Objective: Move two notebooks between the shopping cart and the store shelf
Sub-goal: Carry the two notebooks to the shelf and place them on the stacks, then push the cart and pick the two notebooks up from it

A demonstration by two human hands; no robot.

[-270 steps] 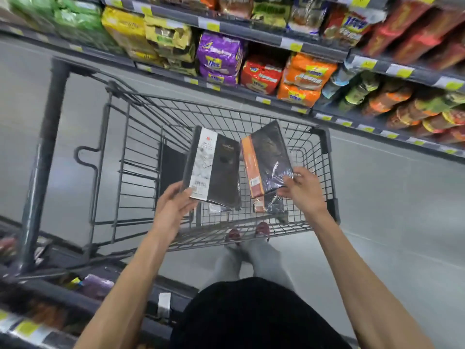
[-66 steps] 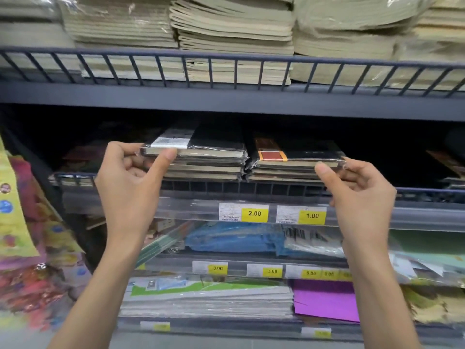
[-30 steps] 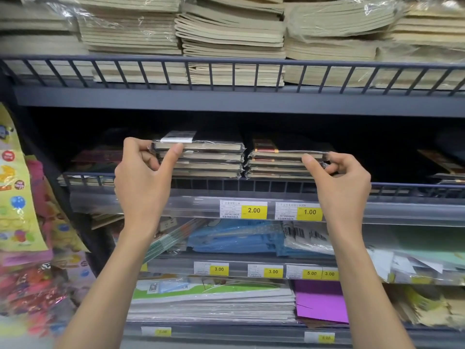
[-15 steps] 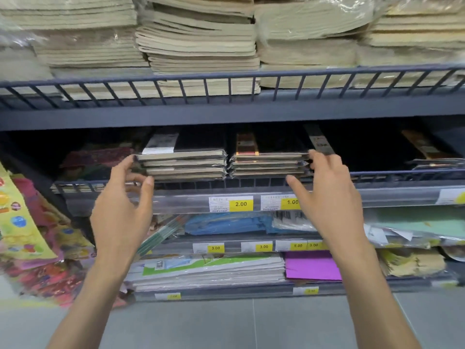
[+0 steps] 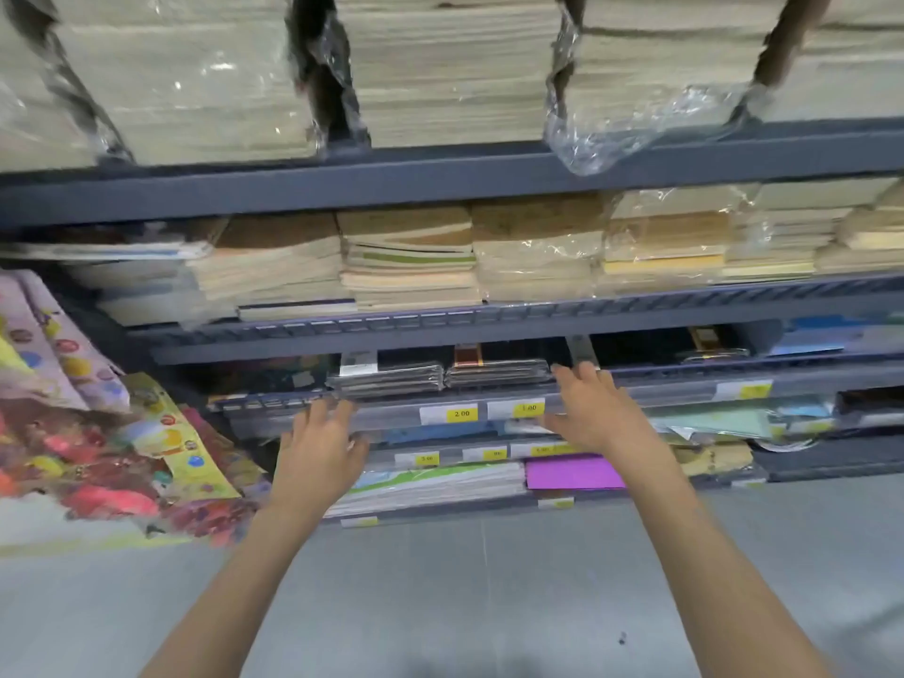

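Notebooks are lying flat on the store shelf point(image 5: 489, 397): white-labelled notebook point(image 5: 386, 374) topping one stack, orange-banded notebook point(image 5: 496, 368) topping the next at 3 o'clock. Left hand point(image 5: 320, 445) and right hand point(image 5: 594, 413) are hovering spread and empty just below. Placement looks finished.

Both forearms bare, no sleeves, no rings/watch on either hand point(image 5: 320, 445).
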